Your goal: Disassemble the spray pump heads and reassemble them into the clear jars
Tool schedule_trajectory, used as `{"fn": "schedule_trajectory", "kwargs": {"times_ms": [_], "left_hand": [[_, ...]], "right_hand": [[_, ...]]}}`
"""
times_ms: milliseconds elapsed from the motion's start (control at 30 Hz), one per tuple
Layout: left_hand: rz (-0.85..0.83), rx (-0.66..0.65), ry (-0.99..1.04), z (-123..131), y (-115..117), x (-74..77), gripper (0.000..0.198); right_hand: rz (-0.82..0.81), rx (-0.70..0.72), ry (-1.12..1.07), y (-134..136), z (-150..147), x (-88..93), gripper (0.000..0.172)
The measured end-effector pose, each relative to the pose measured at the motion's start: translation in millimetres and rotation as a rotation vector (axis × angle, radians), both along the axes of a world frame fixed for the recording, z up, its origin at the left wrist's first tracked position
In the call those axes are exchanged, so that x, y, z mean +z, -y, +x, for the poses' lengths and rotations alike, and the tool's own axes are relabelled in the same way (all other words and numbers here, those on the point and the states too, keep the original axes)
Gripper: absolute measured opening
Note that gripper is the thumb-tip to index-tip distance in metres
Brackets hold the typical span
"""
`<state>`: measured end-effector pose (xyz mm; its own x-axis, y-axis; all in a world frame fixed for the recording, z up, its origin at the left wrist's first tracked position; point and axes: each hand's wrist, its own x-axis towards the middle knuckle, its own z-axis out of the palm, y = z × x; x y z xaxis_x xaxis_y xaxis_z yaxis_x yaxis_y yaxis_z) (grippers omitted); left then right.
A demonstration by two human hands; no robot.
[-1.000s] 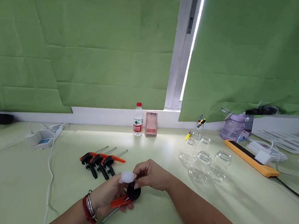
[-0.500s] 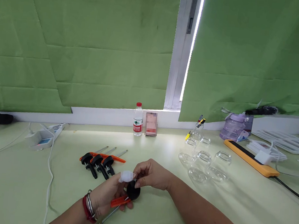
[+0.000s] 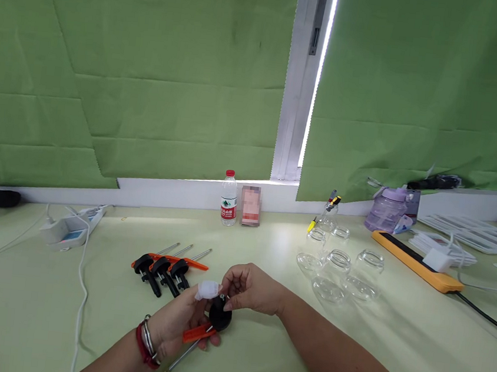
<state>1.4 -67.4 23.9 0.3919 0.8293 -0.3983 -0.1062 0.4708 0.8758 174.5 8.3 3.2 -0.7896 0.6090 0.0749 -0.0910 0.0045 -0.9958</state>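
Observation:
My left hand, its thumb wrapped in white, is closed around a black cap assembly with an orange-red handle and a metal rod that points down and left. The fingers of my right hand pinch the top of this assembly near a small metal tip. Beyond my left hand lie several similar assemblies, side by side, with black caps, black tubes, orange-red handles and metal rods.
Clear glass jars stand right of my hands. A water bottle and a blurred pink card are at the back. On the right are a yellow-orange power strip and purple jug; a white power strip is left.
The view has shifted very slightly. My hands still hold the assembly in nearly the same pose, with only a tiny movement of the left thumb.

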Motion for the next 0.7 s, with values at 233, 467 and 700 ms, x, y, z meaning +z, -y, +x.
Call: {"fn": "schedule_trajectory", "kwargs": {"times_ms": [233, 467, 700], "left_hand": [[0.007, 0.003, -0.007, 1.0, 2.0, 2.4, 0.037], [-0.004, 0.008, -0.028, 3.3, 2.9, 6.3, 0.039], [0.009, 0.006, -0.013, 3.2, 1.4, 4.8, 0.037]], "right_hand": [[-0.028, 0.017, -0.018, 1.5, -1.2, 1.7, 0.036], [-0.002, 0.03, -0.014, -0.2, -2.1, -2.5, 0.034], [-0.001, 0.02, -0.001, -0.2, -2.8, -5.0, 0.033]]}}
